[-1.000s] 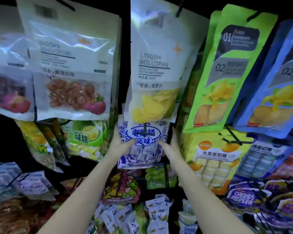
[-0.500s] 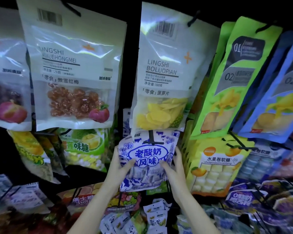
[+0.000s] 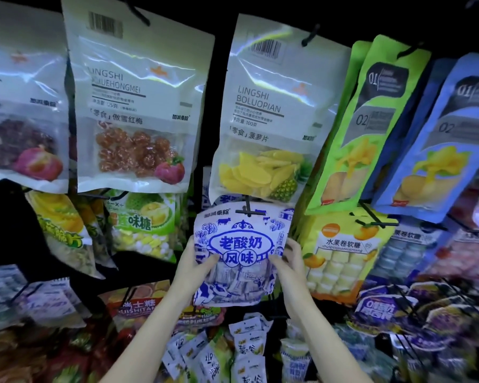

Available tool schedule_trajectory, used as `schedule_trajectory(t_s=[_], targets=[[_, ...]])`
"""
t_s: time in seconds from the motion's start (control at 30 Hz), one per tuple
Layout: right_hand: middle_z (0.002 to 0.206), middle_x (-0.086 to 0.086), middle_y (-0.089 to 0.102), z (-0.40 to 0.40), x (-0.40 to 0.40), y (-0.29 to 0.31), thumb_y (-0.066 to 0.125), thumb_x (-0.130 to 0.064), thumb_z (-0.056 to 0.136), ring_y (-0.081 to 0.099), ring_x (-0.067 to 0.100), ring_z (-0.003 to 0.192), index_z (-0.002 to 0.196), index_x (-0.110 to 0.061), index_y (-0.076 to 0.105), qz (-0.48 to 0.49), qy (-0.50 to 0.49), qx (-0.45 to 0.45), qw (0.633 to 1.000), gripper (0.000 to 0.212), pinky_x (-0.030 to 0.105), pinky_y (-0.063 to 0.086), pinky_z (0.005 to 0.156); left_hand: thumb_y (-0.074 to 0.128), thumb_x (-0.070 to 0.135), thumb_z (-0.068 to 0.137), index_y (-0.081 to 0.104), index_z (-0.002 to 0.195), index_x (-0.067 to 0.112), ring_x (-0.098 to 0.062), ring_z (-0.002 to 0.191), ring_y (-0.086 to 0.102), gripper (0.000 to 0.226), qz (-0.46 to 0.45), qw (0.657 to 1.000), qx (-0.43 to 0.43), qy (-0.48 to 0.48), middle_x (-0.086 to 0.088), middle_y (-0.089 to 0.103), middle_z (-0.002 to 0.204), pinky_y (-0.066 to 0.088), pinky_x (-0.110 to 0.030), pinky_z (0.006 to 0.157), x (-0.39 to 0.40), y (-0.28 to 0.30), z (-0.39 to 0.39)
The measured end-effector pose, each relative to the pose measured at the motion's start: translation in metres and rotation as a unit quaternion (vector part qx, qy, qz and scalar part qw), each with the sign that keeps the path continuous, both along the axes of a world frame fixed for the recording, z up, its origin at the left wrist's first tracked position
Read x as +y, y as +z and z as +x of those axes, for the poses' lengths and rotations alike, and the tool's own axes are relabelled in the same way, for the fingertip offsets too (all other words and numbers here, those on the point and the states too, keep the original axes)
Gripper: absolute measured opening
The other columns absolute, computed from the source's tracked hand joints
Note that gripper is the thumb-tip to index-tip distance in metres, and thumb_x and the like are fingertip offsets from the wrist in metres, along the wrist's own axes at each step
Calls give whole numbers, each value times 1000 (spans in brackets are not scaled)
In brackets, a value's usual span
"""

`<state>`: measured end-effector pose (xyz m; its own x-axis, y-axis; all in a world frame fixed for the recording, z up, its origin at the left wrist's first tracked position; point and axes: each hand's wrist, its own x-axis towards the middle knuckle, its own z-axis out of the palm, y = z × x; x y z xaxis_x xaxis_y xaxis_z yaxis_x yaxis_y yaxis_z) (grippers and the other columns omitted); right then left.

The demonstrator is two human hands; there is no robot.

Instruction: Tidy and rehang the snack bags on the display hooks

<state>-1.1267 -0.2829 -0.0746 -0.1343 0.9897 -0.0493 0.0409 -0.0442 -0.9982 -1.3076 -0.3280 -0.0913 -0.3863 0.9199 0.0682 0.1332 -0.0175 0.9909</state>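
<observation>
Plum bag (image 3: 134, 111) hangs at upper left in my view. Below and right of it, my left hand (image 3: 195, 268) grips the left edge of the blue-and-white yogurt candy bag (image 3: 239, 252), which sits on its hook (image 3: 247, 208) under the pineapple bag (image 3: 271, 114). My right hand (image 3: 289, 265) grips its right edge, beside the orange candy bag (image 3: 340, 252).

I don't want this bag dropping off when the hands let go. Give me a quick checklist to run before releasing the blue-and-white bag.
1. Left hand grips blue-and-white bag: ok.
2. Right hand grips the other edge: ok.
3. Hook passes through the bag's top hole: cannot tell.
4. Bag hangs straight: not ok, slightly tilted.
5. Label faces front: ok.
6. Pineapple bag above overlaps the hook area: not ok.
</observation>
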Motion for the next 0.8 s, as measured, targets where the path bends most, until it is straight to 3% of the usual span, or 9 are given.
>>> schedule_trajectory(t_s=[0.07, 0.13, 0.23, 0.3, 0.37, 0.43, 0.57, 0.7, 0.8], targets=[[126, 1, 49, 0, 2, 1, 52, -10, 94, 52, 14, 104, 120, -28, 38, -3, -6, -10, 1000, 35, 30, 46, 86, 56, 6, 92, 39, 104, 42, 2, 95, 54, 41, 0, 1000, 1, 5, 16, 56, 103, 42, -8, 69, -1, 1, 2], [115, -3, 50, -3, 3, 4, 50, -7, 94, 52, 4, 89, 120, -26, 34, -5, -7, -19, 1000, 36, 17, 46, 68, 54, 4, 92, 36, 115, 33, 0, 95, 52, 41, -6, 1000, 1, 9, 16, 52, 105, 40, -3, 68, 0, 1, 6], [108, -8, 52, -6, 4, 5, 50, -4, 93, 51, -3, 80, 129, -20, 30, -3, -2, -56, 998, 44, 11, 44, 56, 53, 1, 91, 20, 142, 18, -11, 111, 49, 63, -9, 1000, 0, 30, 3, 50, 119, 40, -14, 86, 1, 4, 9], [129, 1, 47, -5, 3, 6, 53, -6, 93, 53, 5, 93, 140, -16, 24, 1, -5, -76, 997, 56, 15, 45, 72, 54, 3, 91, 13, 147, 15, -16, 120, 46, 70, -10, 999, -3, 44, -2, 46, 130, 40, -22, 93, -1, 5, 7], [143, 6, 35, -7, -1, 3, 54, -6, 92, 44, 17, 121, 144, -14, 20, 18, -9, -91, 996, 62, 26, 38, 95, 51, 4, 93, 15, 147, 16, -9, 117, 43, 66, -11, 999, -8, 48, 1, 42, 134, 39, -10, 83, -7, 6, 1], [147, 5, 29, -8, -8, 2, 53, -5, 92, 35, 21, 131, 144, -13, 20, 59, -21, -105, 992, 63, 32, 32, 105, 45, 3, 95, 22, 146, 18, -9, 120, 41, 57, 6, 998, -22, 63, 0, 39, 140, 38, -8, 85, -10, 7, -7], [136, -1, 35, -24, -37, -8, 53, -8, 92, 40, 14, 123, 138, -18, 28, 152, -19, -150, 977, 53, 34, 38, 104, 35, 7, 98, 37, 140, 19, -19, 131, 37, 43, 2, 994, -82, 70, -3, 41, 142, 32, -33, 108, -7, 5, -27], [132, -6, 33, -58, -57, -15, 52, -16, 93, 36, 10, 125, 136, -23, 29, 229, 28, -228, 946, 49, 29, 35, 103, 36, 13, 101, 33, 143, 14, -16, 134, 33, 42, -13, 998, -37, 40, -3, 37, 147, 26, -18, 100, 5, -2, -46], [136, -2, 29, -91, -62, -21, 54, -19, 92, 33, 8, 126, 136, -22, 30, 245, -19, -236, 940, 50, 27, 32, 104, 37, 17, 101, 26, 146, 13, -17, 137, 29, 46, -34, 999, -15, -15, -5, 30, 151, 22, -9, 92, 22, -10, -61]])
